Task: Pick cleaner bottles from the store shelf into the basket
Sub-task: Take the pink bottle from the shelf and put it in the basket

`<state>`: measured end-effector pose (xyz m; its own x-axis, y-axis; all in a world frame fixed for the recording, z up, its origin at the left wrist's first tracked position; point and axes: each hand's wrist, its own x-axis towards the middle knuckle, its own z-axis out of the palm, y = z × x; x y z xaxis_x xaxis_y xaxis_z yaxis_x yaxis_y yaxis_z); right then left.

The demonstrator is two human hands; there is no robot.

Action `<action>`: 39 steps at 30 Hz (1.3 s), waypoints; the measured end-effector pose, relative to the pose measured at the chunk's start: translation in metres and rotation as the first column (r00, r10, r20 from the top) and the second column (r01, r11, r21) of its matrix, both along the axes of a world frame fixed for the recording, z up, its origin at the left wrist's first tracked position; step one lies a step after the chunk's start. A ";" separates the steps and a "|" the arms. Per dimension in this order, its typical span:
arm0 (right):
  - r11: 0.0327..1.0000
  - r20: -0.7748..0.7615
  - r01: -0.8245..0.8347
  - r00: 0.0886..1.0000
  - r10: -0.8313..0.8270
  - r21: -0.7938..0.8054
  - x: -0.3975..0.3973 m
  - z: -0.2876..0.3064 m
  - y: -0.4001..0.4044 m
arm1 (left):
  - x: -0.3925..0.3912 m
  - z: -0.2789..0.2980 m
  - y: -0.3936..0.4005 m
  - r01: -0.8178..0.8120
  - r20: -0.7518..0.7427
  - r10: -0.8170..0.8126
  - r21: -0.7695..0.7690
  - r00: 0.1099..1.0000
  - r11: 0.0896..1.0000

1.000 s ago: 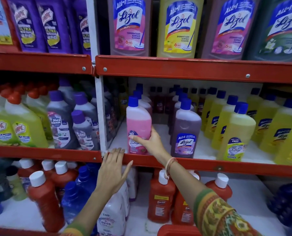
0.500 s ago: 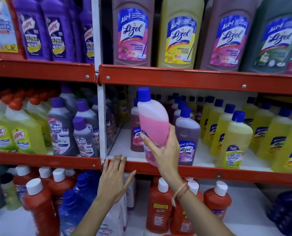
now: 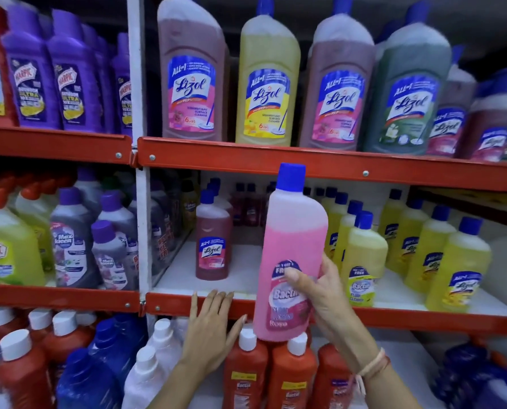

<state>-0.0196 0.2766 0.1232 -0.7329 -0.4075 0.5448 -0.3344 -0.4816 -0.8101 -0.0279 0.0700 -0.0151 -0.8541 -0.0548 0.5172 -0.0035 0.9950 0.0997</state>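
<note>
My right hand [image 3: 320, 293] grips a pink cleaner bottle [image 3: 292, 231] with a blue cap around its lower label, holding it upright in front of the middle shelf, clear of the shelf board. My left hand [image 3: 209, 332] lies flat with fingers apart against the red front rail [image 3: 423, 318] of the middle shelf, holding nothing. A dark red Lizol bottle [image 3: 212, 234] stands alone on the white shelf board behind. Yellow cleaner bottles [image 3: 364, 261] fill the shelf's right side. No basket is in view.
Large Lizol bottles [image 3: 268, 84] line the top shelf, above its red rail [image 3: 276, 160]. Purple Harpic bottles [image 3: 72, 81] stand top left. Grey Max Kleen bottles [image 3: 72, 240] sit left of the white upright [image 3: 143, 231]. Red white-capped bottles [image 3: 290, 376] crowd the bottom shelf under my hands.
My right hand has lifted the pink bottle off the middle shelf and drawn it out toward me, turning it upright. My left hand stays on the rail.
</note>
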 end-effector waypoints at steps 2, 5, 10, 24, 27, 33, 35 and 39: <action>0.987 0.079 -0.162 0.983 0.163 -0.016 -0.009 -0.006 0.010 | -0.001 -0.001 -0.001 -0.011 -0.017 0.012 0.003 1.000 1.000; 0.911 0.129 -0.411 0.901 0.413 -0.041 -0.015 -0.012 0.019 | -0.003 -0.001 -0.002 -0.008 -0.029 0.008 0.018 1.000 1.000; 0.771 0.151 -0.633 0.758 0.635 -0.065 -0.009 -0.019 0.029 | -0.003 -0.004 0.003 -0.005 -0.052 0.006 0.014 0.999 1.000; 0.910 0.141 -0.415 0.901 0.410 0.003 -0.032 -0.028 0.070 | 0.024 0.117 0.085 0.418 -0.382 -0.198 0.673 0.903 0.610; 0.957 0.123 -0.286 0.953 0.279 0.047 -0.031 -0.033 0.075 | 0.016 0.148 0.084 0.502 -0.257 -0.525 0.766 0.812 0.401; 0.986 0.077 -0.080 0.995 0.070 0.143 -0.025 -0.041 0.085 | 0.067 0.174 0.147 0.611 -0.360 -0.538 0.675 0.763 0.415; 0.983 0.060 -0.026 0.998 0.015 0.183 -0.023 -0.046 0.091 | 0.061 0.167 0.149 0.588 -0.366 -0.500 0.695 0.785 0.414; 0.955 0.030 0.044 0.998 -0.055 0.294 -0.022 -0.064 0.104 | 0.058 0.146 0.156 0.531 -0.307 -0.523 0.769 0.795 0.356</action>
